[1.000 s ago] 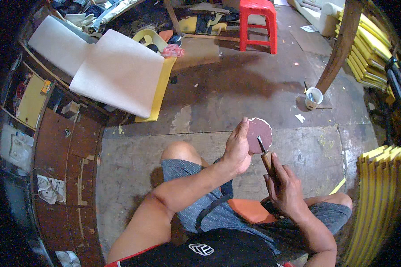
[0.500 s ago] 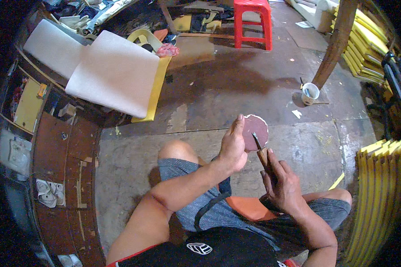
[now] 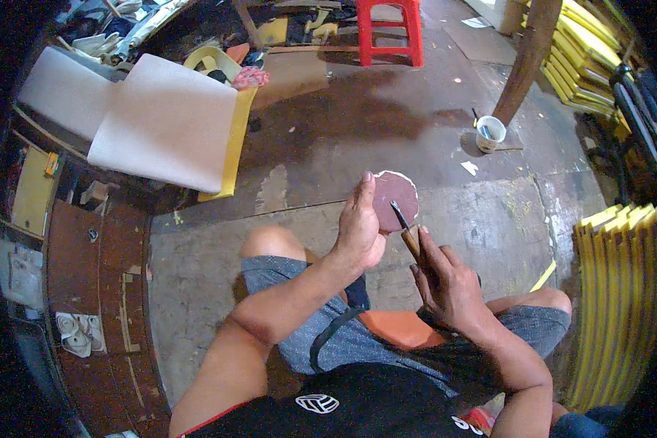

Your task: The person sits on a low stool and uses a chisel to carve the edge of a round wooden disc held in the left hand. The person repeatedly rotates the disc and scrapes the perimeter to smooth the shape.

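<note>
My left hand (image 3: 359, 232) is closed on the left edge of a round maroon disc with a ragged whitish rim (image 3: 403, 191), which looks like a sanding disc. It is held up with its flat face toward me. In my right hand (image 3: 449, 286) is a small knife-like tool with a wooden handle (image 3: 412, 244) and a narrow metal blade. The blade tip lies over the disc's face; whether it touches I cannot tell. My fingers hide the rear of the handle. An orange flat piece (image 3: 401, 328) rests in my lap, below the hands.
Several yellow-edged panels (image 3: 613, 306) stand stacked at the right. A white cup (image 3: 490, 134) stands beside a wooden post (image 3: 527, 66). A red stool (image 3: 390, 35) is at the far side. Pale cushioned pieces (image 3: 164, 120) lie at left, above a brown cabinet (image 3: 87, 270).
The whole view has shifted, so the scene sits slightly left and higher. Both hands keep their hold, and the tool stays over the disc at nearly the same angle.
</note>
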{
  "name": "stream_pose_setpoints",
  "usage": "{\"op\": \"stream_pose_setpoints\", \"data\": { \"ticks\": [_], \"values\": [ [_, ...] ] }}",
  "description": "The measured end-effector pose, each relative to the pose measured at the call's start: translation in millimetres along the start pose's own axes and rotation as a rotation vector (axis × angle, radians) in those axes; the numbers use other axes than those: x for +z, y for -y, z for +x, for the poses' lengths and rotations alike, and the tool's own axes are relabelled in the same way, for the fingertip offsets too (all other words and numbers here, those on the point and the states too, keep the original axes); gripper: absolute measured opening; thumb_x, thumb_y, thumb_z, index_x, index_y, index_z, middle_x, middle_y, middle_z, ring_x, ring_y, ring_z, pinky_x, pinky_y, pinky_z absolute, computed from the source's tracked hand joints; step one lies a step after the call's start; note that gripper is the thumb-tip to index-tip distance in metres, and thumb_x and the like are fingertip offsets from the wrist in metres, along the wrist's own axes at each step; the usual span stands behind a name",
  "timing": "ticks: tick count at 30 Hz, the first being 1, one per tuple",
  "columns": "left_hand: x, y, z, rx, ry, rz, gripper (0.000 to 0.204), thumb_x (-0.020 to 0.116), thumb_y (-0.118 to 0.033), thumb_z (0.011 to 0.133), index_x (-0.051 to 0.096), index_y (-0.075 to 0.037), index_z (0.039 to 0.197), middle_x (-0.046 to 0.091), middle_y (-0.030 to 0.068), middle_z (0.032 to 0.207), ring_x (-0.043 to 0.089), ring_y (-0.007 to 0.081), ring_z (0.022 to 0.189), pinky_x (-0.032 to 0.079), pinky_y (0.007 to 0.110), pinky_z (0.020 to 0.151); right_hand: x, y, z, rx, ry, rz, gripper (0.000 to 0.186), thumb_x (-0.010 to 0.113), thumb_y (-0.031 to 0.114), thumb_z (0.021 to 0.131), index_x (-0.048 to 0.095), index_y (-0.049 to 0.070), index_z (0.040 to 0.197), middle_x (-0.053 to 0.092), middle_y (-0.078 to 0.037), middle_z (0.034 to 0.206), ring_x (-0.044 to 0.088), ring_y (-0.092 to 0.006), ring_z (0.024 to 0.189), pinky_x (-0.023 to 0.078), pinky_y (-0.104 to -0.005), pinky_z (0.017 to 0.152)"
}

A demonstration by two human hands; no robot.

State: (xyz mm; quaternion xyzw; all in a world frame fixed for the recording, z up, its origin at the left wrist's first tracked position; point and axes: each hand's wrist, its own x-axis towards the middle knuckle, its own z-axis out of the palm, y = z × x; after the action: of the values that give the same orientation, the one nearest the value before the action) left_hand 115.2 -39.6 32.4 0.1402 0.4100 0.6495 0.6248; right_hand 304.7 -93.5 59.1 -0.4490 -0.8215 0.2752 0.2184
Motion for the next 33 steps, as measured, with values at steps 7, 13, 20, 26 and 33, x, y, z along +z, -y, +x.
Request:
{"op": "stream_pose_setpoints", "data": {
  "ticks": [7, 13, 20, 26, 33],
  "values": [
    [3, -3, 1, -0.022, -0.008, 0.022, 0.045, 0.047, -0.049, 0.100, 0.056, -0.009, 0.119, 0.065, 0.0095, 0.114, 0.061, 0.0265, 0.108, 0.048, 0.046, 0.096, 0, 0, -5, -0.002, -0.032, -0.004, 0.062, 0.067, 0.013, 0.087, 0.042, 0.006, 0.143, 0.060, -0.019, 0.088, 0.063, -0.0387, 0.072, 0.052, -0.0437, 0.062],
    [9, -13, -2, 0.015, 0.027, 0.069, 0.045, 0.043, -0.046, 0.102, 0.051, -0.007, 0.124, 0.061, 0.0118, 0.117, 0.061, 0.0249, 0.108, 0.050, 0.045, 0.093, 0, -5, -11, -0.056, -0.039, 0.036, 0.062, 0.063, 0.016, 0.090, 0.038, 0.006, 0.145, 0.059, -0.019, 0.088, 0.062, -0.0398, 0.066, 0.053, -0.0478, 0.059],
    [8, -8, -3, 0.027, -0.026, 0.073, 0.045, 0.042, -0.046, 0.103, 0.051, -0.007, 0.124, 0.061, 0.0116, 0.118, 0.060, 0.0255, 0.109, 0.049, 0.045, 0.095, -2, -3, -9, 0.002, -0.016, -0.019, 0.062, 0.065, 0.016, 0.089, 0.040, 0.008, 0.145, 0.060, -0.018, 0.088, 0.064, -0.0381, 0.069, 0.053, -0.0446, 0.059],
    [11, -5, -7, 0.021, -0.026, 0.081, 0.044, 0.042, -0.044, 0.103, 0.051, -0.007, 0.124, 0.061, 0.0108, 0.117, 0.060, 0.0256, 0.108, 0.050, 0.045, 0.095, 0, -9, -4, -0.018, -0.034, -0.030, 0.061, 0.062, 0.022, 0.091, 0.038, 0.009, 0.146, 0.058, -0.019, 0.086, 0.063, -0.0395, 0.065, 0.053, -0.0462, 0.057],
    [2, 2, -5, -0.021, 0.023, 0.079, 0.044, 0.043, -0.045, 0.102, 0.052, -0.007, 0.123, 0.062, 0.0105, 0.115, 0.061, 0.0254, 0.108, 0.050, 0.044, 0.095, 0, -9, -3, -0.002, -0.022, -0.064, 0.061, 0.062, 0.022, 0.091, 0.039, 0.010, 0.146, 0.059, -0.019, 0.088, 0.063, -0.0398, 0.067, 0.054, -0.0473, 0.059]
  ]
}}
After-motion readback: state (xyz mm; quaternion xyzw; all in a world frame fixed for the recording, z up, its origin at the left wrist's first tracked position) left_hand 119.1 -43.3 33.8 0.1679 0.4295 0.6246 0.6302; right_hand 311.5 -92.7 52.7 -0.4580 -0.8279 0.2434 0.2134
